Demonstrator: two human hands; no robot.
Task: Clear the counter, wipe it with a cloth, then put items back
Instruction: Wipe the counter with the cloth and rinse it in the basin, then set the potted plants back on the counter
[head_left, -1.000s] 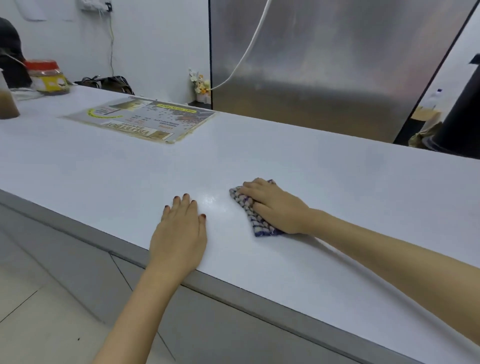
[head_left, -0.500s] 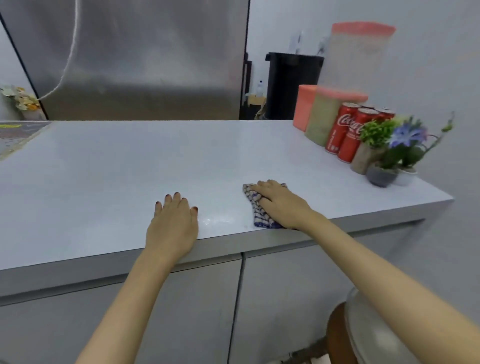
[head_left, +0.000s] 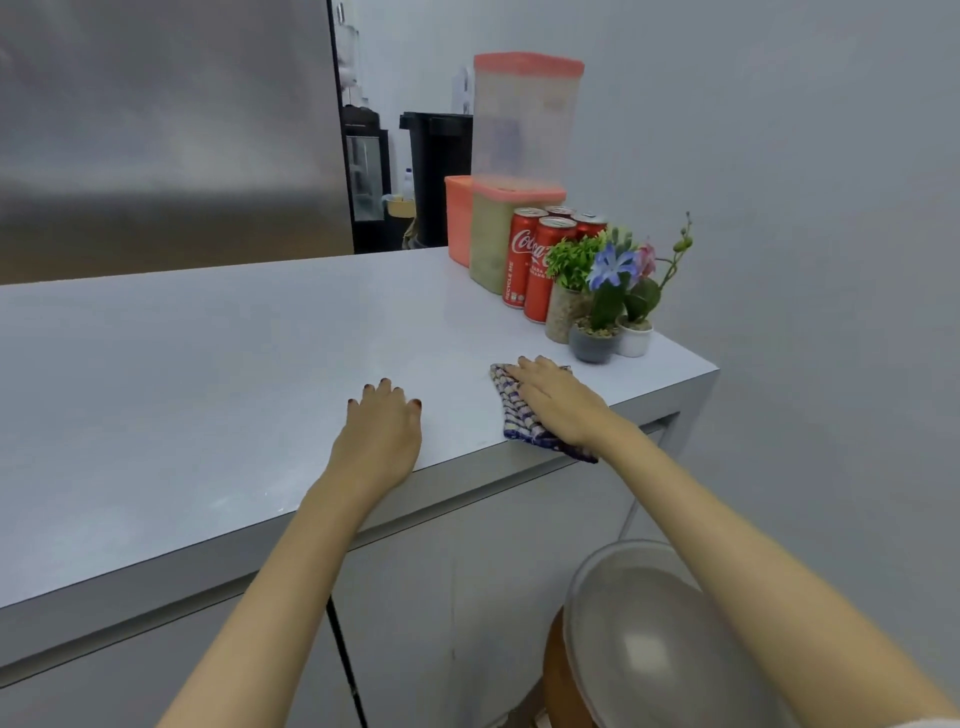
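My right hand (head_left: 558, 402) lies flat on a blue and white checked cloth (head_left: 514, 415), pressing it against the white counter (head_left: 218, 374) near the front edge; a corner of the cloth hangs over that edge. My left hand (head_left: 382, 434) rests palm down on the bare counter to the left of the cloth, fingers straight. At the counter's right end stand red cola cans (head_left: 540, 260), small potted plants (head_left: 605, 306) and stacked containers with pink lids (head_left: 524, 130).
A large steel refrigerator (head_left: 166, 130) rises behind the counter. A black appliance (head_left: 436, 171) sits in the doorway beyond. A stool with a clear round seat (head_left: 639, 639) stands below the counter's right end, by the grey wall (head_left: 805, 208).
The view swung right along the counter, bringing cans, plants and containers into sight. My right hand slid the cloth right toward the counter's end; the left hand followed along the front edge.
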